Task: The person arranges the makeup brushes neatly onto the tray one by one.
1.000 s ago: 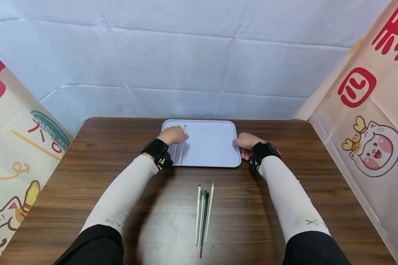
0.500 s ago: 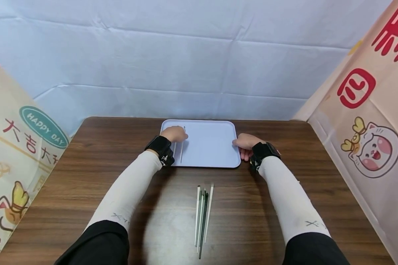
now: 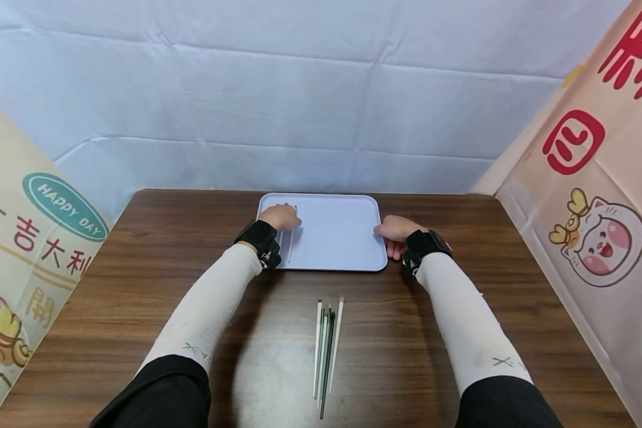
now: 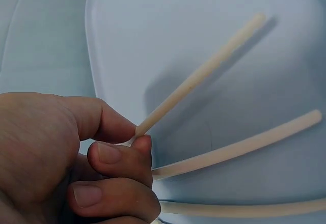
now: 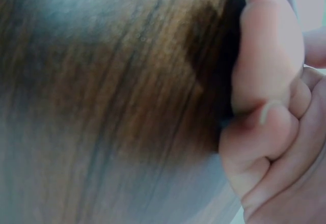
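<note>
A pale blue tray [image 3: 337,232] lies at the far middle of the dark wooden table [image 3: 139,279]. My left hand [image 3: 280,217] hovers over the tray's left part. In the left wrist view, thumb and fingers [image 4: 119,155] pinch one cream chopstick [image 4: 204,74], tilted up off the tray [image 4: 178,20]. Two more cream chopsticks [image 4: 239,150] lie flat on the tray under it. My right hand [image 3: 393,230] grips the tray's right edge with curled fingers [image 5: 265,81].
A bundle of several chopsticks [image 3: 325,351], white and dark green, lies on the table in front of the tray. Printed paper walls stand at left [image 3: 32,238] and right [image 3: 594,208], and a white sheet [image 3: 299,101] hangs behind.
My left hand has shifted slightly left over the tray with the chopstick in its fingers. The right hand stays on the tray's edge.
</note>
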`<move>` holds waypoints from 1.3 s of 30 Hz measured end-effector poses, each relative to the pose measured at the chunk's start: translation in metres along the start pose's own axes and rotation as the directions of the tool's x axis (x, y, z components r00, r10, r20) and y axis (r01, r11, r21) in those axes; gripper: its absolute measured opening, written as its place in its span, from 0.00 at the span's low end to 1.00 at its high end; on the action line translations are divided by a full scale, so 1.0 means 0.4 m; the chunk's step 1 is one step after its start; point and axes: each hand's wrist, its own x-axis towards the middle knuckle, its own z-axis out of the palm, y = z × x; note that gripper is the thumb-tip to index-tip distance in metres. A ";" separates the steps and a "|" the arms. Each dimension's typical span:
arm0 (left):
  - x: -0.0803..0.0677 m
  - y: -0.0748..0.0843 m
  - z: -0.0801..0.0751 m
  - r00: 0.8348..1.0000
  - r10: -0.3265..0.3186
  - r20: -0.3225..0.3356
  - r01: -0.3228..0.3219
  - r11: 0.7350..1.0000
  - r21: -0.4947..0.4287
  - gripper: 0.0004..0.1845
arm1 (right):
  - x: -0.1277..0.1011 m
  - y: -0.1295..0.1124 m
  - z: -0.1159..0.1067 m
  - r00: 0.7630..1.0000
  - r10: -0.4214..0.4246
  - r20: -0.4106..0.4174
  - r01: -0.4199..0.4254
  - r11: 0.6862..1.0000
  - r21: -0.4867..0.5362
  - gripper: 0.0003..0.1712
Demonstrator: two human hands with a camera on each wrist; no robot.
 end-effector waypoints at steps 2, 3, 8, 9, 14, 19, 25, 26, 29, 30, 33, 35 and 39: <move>-0.001 0.001 0.001 1.000 -0.001 0.004 0.001 1.000 0.001 0.30 | 0.002 0.000 0.000 1.000 0.005 0.005 -0.005 1.000 0.001 0.30; -0.001 0.001 0.001 1.000 -0.001 0.006 0.001 1.000 0.003 0.30 | 0.003 0.000 0.000 1.000 0.007 0.007 -0.007 1.000 0.002 0.30; 0.000 0.003 0.005 1.000 -0.006 0.000 0.006 1.000 0.013 0.30 | 0.005 -0.001 0.000 1.000 0.013 0.013 -0.013 1.000 0.005 0.30; 0.001 0.003 0.006 1.000 -0.007 -0.002 0.007 1.000 0.017 0.30 | 0.004 -0.001 0.000 1.000 0.011 0.012 -0.011 1.000 0.005 0.30; 0.003 0.005 0.009 1.000 -0.026 -0.017 0.026 0.999 0.022 0.29 | 0.002 -0.002 0.000 1.000 0.006 0.009 -0.006 1.000 0.004 0.30; -0.005 0.012 0.008 0.998 -0.041 -0.037 0.042 0.999 0.021 0.30 | 0.005 0.000 -0.003 1.000 0.005 0.010 -0.005 1.000 0.004 0.31; -0.009 0.018 0.009 0.998 -0.044 -0.046 0.045 0.999 0.025 0.29 | 0.010 0.004 -0.004 1.000 0.006 0.009 -0.006 1.000 0.008 0.30; -0.008 0.019 0.009 0.998 -0.045 -0.047 0.046 0.999 0.024 0.29 | 0.010 0.004 -0.004 1.000 0.007 0.009 -0.007 1.000 0.010 0.30; -0.004 0.019 0.012 0.998 -0.048 -0.051 0.049 0.999 0.020 0.28 | 0.008 0.002 -0.002 1.000 0.004 0.007 -0.004 1.000 0.008 0.29; -0.003 0.019 0.012 0.997 -0.048 -0.052 0.049 0.999 0.021 0.28 | 0.007 0.002 -0.002 1.000 0.002 0.007 -0.002 1.000 0.008 0.29; 0.001 0.017 0.015 0.997 -0.049 -0.058 0.050 0.999 0.019 0.28 | 0.007 0.001 -0.001 1.000 0.003 0.003 -0.003 1.000 0.007 0.29; 0.001 0.017 0.016 0.997 -0.050 -0.062 0.051 0.999 0.017 0.28 | 0.006 0.001 -0.001 1.000 -0.001 0.003 0.001 1.000 0.004 0.29; 0.002 0.018 0.016 0.996 -0.050 -0.071 0.052 0.999 0.014 0.28 | 0.006 0.001 -0.002 1.000 -0.009 0.001 0.009 1.000 0.003 0.30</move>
